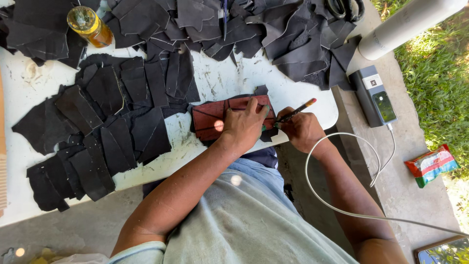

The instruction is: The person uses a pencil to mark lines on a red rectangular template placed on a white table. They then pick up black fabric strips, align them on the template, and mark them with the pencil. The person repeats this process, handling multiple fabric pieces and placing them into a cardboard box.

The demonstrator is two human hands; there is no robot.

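My left hand (245, 124) presses flat on a reddish-brown template (211, 119) that lies on a black leather piece near the white table's (220, 80) front right edge. My right hand (303, 131) grips a dark pencil with a red end (296, 111), its tip against the template's right edge. The black piece under the template is mostly hidden; only its edges show.
Several cut black leather pieces (97, 132) lie spread at left, and a heap (273, 29) lies along the far edge. A jar of amber liquid (90, 25) stands at top left. A grey power bank (375, 96), white cable (337, 205), pipe (405, 24) and snack packet (432, 165) are right.
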